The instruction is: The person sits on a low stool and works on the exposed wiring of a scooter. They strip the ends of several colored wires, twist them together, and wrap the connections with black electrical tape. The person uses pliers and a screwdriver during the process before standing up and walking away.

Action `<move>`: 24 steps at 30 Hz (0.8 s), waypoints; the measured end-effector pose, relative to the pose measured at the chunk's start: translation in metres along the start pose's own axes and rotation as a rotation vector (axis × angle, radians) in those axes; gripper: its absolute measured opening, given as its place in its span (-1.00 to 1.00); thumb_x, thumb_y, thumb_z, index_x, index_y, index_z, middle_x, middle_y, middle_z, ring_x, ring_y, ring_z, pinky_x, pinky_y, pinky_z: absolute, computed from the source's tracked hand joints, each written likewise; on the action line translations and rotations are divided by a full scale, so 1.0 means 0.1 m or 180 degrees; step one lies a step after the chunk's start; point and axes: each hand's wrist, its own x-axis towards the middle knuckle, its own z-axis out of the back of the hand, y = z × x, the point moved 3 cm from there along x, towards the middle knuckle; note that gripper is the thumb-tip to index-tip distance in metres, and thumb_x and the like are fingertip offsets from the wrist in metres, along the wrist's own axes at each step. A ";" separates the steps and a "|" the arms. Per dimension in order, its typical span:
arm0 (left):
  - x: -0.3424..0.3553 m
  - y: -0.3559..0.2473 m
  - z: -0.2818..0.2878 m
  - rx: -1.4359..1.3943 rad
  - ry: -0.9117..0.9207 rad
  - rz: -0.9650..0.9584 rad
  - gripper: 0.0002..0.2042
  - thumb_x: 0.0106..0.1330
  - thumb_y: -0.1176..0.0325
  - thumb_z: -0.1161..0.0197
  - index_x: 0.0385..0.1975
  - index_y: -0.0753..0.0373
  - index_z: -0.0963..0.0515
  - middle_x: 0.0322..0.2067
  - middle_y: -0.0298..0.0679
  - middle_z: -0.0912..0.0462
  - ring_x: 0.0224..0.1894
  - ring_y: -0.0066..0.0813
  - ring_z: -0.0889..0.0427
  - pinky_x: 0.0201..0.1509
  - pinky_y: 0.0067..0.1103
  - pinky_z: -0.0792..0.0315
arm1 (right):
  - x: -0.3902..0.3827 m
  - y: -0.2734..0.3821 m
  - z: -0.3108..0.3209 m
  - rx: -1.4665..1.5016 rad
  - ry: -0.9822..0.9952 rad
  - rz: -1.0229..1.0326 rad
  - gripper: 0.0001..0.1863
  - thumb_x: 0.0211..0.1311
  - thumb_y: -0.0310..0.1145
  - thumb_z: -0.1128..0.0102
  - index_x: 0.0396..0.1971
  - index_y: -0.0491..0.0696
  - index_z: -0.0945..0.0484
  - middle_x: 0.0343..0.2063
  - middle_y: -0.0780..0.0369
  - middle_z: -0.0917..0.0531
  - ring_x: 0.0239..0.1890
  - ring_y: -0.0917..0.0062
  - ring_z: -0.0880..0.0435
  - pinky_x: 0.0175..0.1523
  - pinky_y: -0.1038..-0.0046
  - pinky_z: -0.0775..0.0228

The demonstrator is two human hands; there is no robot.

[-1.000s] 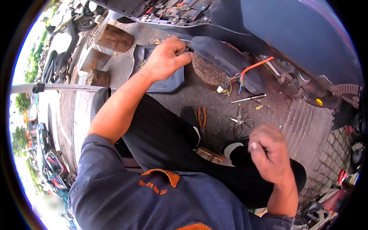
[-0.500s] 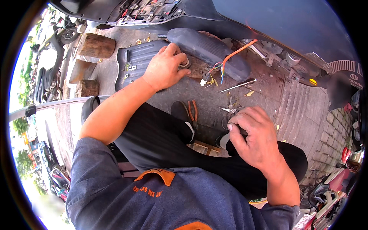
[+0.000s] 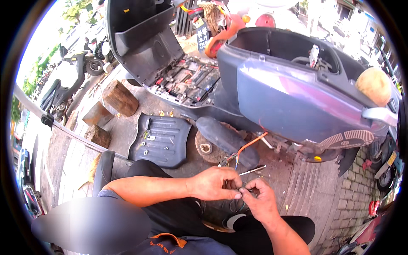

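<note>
Left hand (image 3: 212, 183) and right hand (image 3: 260, 203) close together, fingers (image 3: 232, 174) bent inward, left forearm (image 3: 146, 190) lying crosswise

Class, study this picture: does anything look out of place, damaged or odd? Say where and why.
Yes. A ribbed black plastic panel lies on the ground with small loose parts on it, beside the glossy blue-grey scooter, whose floor components sit uncovered. A slim orange cable ends in splayed coloured wires, as though disconnected.

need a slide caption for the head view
Left hand and right hand close together near a blue-grey scooter with its floor compartment open, a ribbed black panel on the ground.
</note>
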 end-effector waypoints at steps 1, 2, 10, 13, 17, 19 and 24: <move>0.03 0.03 -0.03 0.0105 0.0062 -0.0039 -0.75 0.43 0.30 -0.58 -0.10 0.31 -0.69 -0.24 -0.29 -0.66 -0.24 -0.61 -0.67 -0.19 -0.54 -0.58 | -0.02 -0.02 0.01 0.0039 0.0010 -0.0086 -0.76 0.25 -0.36 -0.61 -0.30 -0.12 -0.67 -0.29 0.23 -0.64 -0.29 0.54 -0.62 -0.15 0.42 -0.51; 0.06 0.04 -0.04 0.0050 0.0134 0.0076 -0.75 0.45 0.28 -0.56 -0.09 0.31 -0.70 -0.25 -0.30 -0.67 -0.24 -0.61 -0.67 -0.18 -0.54 -0.59 | -0.02 -0.05 0.03 -0.0048 0.0018 -0.0157 -0.76 0.26 -0.35 -0.62 -0.30 -0.12 -0.68 -0.29 0.26 -0.64 -0.30 0.57 -0.62 -0.17 0.44 -0.51; -0.03 0.11 0.04 -0.0561 0.0622 0.0723 -0.79 0.54 0.29 -0.44 -0.03 0.31 -0.72 -0.31 -0.37 -0.70 -0.24 -0.64 -0.66 -0.12 -0.55 -0.58 | -0.04 -0.19 -0.05 0.0474 0.0355 -0.0513 -0.79 0.30 -0.36 -0.64 -0.30 -0.12 -0.73 -0.33 0.35 -0.65 -0.35 0.71 -0.58 -0.24 0.54 -0.44; -0.03 0.19 0.04 -0.0593 0.0688 0.0632 -0.80 0.56 0.30 -0.42 -0.03 0.31 -0.71 -0.34 -0.37 -0.69 -0.26 -0.64 -0.65 -0.12 -0.55 -0.57 | -0.04 -0.18 -0.07 0.0632 0.0488 -0.0469 -0.80 0.31 -0.36 -0.64 -0.30 -0.11 -0.75 -0.36 0.38 -0.67 -0.35 0.74 -0.58 -0.25 0.57 -0.43; -0.07 0.23 0.01 -0.0638 0.0802 0.0493 -0.81 0.55 0.30 -0.39 -0.07 0.30 -0.69 -0.32 -0.37 -0.70 -0.29 -0.63 -0.66 -0.14 -0.55 -0.58 | -0.04 -0.19 -0.08 0.0732 0.0710 -0.0554 -0.81 0.32 -0.36 -0.65 -0.29 -0.10 -0.76 -0.36 0.39 -0.70 -0.33 0.75 -0.59 -0.23 0.59 -0.44; -0.08 0.17 -0.01 -0.0549 0.0803 0.0441 -0.79 0.55 0.25 -0.38 -0.08 0.28 -0.69 -0.30 -0.36 -0.71 -0.31 -0.62 -0.70 -0.18 -0.55 -0.60 | -0.05 -0.13 -0.07 0.0851 0.0791 -0.0649 -0.81 0.32 -0.37 -0.65 -0.29 -0.11 -0.76 -0.35 0.38 -0.73 -0.31 0.75 -0.60 -0.21 0.60 -0.45; -0.06 0.20 -0.05 -0.0694 0.0867 0.0439 -0.81 0.56 0.28 -0.32 -0.09 0.29 -0.68 -0.27 -0.36 -0.69 -0.29 -0.62 -0.71 -0.16 -0.56 -0.62 | -0.04 -0.16 -0.03 0.0887 0.0873 -0.0738 -0.81 0.32 -0.40 -0.64 -0.26 -0.13 -0.76 -0.32 0.37 -0.75 -0.28 0.74 -0.62 -0.15 0.60 -0.49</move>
